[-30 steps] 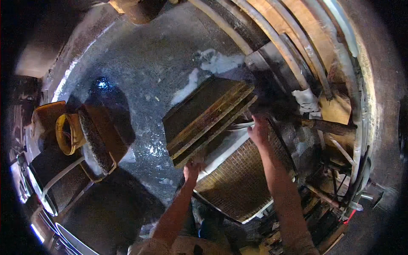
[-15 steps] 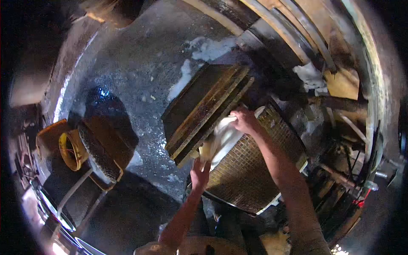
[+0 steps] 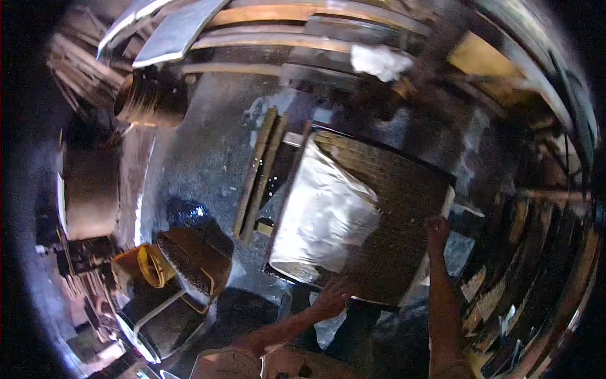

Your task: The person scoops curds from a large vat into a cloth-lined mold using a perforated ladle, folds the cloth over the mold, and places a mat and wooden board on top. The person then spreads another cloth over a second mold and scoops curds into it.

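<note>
A woven mat-like panel (image 3: 404,234) in a dark frame lies in front of me, tilted in my view. A crinkled, shiny white sheet (image 3: 325,211) covers its left half, with the sheet's right edge curled up over the weave. On the panel's right edge, my right hand (image 3: 437,230) is closed with its fingers curled on the rim. At the near edge, just below the white sheet, is my left hand (image 3: 331,298); shadow and blur hide how its fingers are set.
Two long wooden slats (image 3: 262,174) lie left of the panel on the wet floor. Farther left stand a yellow ring-shaped container (image 3: 151,265) and a brown bin (image 3: 196,262). Long boards (image 3: 265,41) run along the back, with a white bundle (image 3: 379,61) beside them. Curved timbers (image 3: 517,271) crowd the right.
My view has swung. Both hands have let go of the pale sheet between them and moved to the panel's edges. More of the white sheet now shows, spread on the weave.
</note>
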A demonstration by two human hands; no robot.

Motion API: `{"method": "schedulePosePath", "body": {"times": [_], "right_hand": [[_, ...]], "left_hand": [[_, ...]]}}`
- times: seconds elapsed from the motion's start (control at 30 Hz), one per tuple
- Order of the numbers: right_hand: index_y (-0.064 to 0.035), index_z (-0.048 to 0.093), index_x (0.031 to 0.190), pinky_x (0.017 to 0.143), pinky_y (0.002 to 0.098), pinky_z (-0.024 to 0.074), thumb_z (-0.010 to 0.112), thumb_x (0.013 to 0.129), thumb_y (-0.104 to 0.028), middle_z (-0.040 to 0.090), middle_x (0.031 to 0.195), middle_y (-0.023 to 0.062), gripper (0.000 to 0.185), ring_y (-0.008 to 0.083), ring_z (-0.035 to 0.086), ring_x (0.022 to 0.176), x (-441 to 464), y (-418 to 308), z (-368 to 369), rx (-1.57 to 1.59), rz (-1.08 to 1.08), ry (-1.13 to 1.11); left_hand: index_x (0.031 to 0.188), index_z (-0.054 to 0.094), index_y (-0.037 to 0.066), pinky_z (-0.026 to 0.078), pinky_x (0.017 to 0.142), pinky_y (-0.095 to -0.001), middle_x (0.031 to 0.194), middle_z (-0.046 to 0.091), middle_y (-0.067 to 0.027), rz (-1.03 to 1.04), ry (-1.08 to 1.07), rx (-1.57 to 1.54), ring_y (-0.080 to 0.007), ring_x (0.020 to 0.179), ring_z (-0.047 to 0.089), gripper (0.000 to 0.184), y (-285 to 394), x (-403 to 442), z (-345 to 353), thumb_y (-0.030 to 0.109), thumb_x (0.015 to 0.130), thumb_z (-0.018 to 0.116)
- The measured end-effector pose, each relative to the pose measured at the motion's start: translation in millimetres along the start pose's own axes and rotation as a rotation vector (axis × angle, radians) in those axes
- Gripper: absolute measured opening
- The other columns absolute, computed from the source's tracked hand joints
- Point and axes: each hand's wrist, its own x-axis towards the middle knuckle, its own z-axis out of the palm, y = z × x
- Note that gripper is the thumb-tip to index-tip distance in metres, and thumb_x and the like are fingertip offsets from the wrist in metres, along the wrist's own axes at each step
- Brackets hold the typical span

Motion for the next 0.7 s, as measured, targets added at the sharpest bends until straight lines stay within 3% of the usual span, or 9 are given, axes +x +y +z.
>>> {"method": "schedulePosePath", "body": {"times": [0.13, 0.2, 0.3, 0.4, 0.5, 0.57, 0.6, 0.7], "right_hand": [[-0.0009, 0.056, 0.087, 0.067, 0.0338, 0.0474, 0.06, 0.079, -0.013, 0.056, 0.078, 0.0065, 0.015, 0.019, 0.055, 0.077, -121.8, 67.9, -106.0, 0.012, 0.222, 0.184], [-0.0011, 0.057, 0.088, 0.067, 0.0336, 0.0479, 0.06, 0.078, -0.016, 0.057, 0.077, 0.0071, 0.019, 0.0194, 0.056, 0.077, -181.8, 101.6, -111.6, -0.068, 0.386, 0.253], [-0.0015, 0.059, 0.091, 0.067, 0.0333, 0.0487, 0.061, 0.077, -0.021, 0.057, 0.077, 0.008, 0.024, 0.0201, 0.056, 0.079, -235.2, 137.7, -83.1, 0.008, 0.574, 0.325], [-0.0009, 0.049, 0.111, 0.074, 0.0348, 0.0472, 0.066, 0.076, -0.024, 0.048, 0.11, 0.0135, 0.045, 0.0234, 0.048, 0.101, -235.8, 147.9, -46.6, 0.24, 0.688, 0.447], [-0.0008, 0.042, 0.118, 0.085, 0.0397, 0.0411, 0.067, 0.074, -0.024, 0.044, 0.117, 0.0162, 0.056, 0.0289, 0.044, 0.106, -203.2, 142.8, -36.9, -0.021, 0.57, 0.555], [0.0019, 0.038, 0.121, 0.094, 0.0451, 0.0309, 0.067, 0.073, -0.033, 0.042, 0.121, 0.0221, 0.066, 0.0376, 0.041, 0.111, -171.0, 102.7, -57.0, -0.679, 0.338, 0.509], [0.0019, 0.038, 0.121, 0.094, 0.0451, 0.0309, 0.067, 0.073, -0.033, 0.042, 0.121, 0.0221, 0.066, 0.0376, 0.041, 0.111, -158.6, 98.3, -67.6, -0.679, 0.339, 0.505], [0.002, 0.041, 0.121, 0.095, 0.0477, 0.0288, 0.058, 0.075, -0.048, 0.043, 0.12, 0.0233, 0.07, 0.0376, 0.036, 0.116, -134.4, 103.7, -95.8, -1.052, 0.19, 0.333]], "left_hand": [[0.121, 0.046, 0.017, 0.022, 0.099, -0.0514, 0.129, 0.036, -0.0116, 0.04, -0.135, 0.211, -0.0317, 0.12, 0.032, 0.045, -6.2, 56.3, 23.5, 0.018, 0.076, 0.052], [0.122, 0.045, 0.016, 0.026, 0.096, -0.0519, 0.127, 0.037, -0.0148, 0.212, 0.229, 0.25, -0.0333, 0.116, 0.035, 0.048, -12.9, 113.5, 7.3, 0.019, 0.074, 0.053], [0.121, 0.045, 0.015, 0.028, 0.095, -0.0501, 0.129, 0.035, -0.0144, 0.163, -0.049, 0.184, -0.0339, 0.115, 0.035, 0.045, 13.7, 242.6, -46.4, 0.022, 0.078, 0.052], [0.121, 0.043, 0.008, 0.027, 0.097, -0.0474, 0.131, 0.034, -0.0143, 0.259, 0.036, 0.503, -0.0329, 0.115, 0.036, 0.045, 23.5, 340.5, -41.7, 0.02, 0.078, 0.054], [0.119, 0.044, 0.005, 0.027, 0.097, -0.0473, 0.127, 0.039, -0.0154, 0.348, 0.131, 0.417, -0.0328, 0.116, 0.037, 0.046, 47.6, 413.1, -41.0, 0.022, 0.078, 0.055], [0.12, 0.045, 0.007, 0.024, 0.099, -0.0483, 0.124, 0.042, -0.0159, 0.193, -0.154, 0.66, -0.0328, 0.118, 0.035, 0.046, 68.1, 439.9, -29.6, 0.024, 0.079, 0.054], [0.12, 0.045, 0.007, 0.024, 0.099, -0.0483, 0.124, 0.042, -0.0159, 0.189, -0.156, 0.659, -0.0328, 0.118, 0.035, 0.046, 71.7, 447.4, -20.7, 0.024, 0.079, 0.054], [0.122, 0.043, 0.008, 0.033, 0.09, -0.0473, 0.123, 0.041, -0.021, 0.083, -0.516, 1.045, -0.0363, 0.103, 0.045, 0.053, 65.6, 457.2, 17.1, 0.023, 0.073, 0.057]]}}
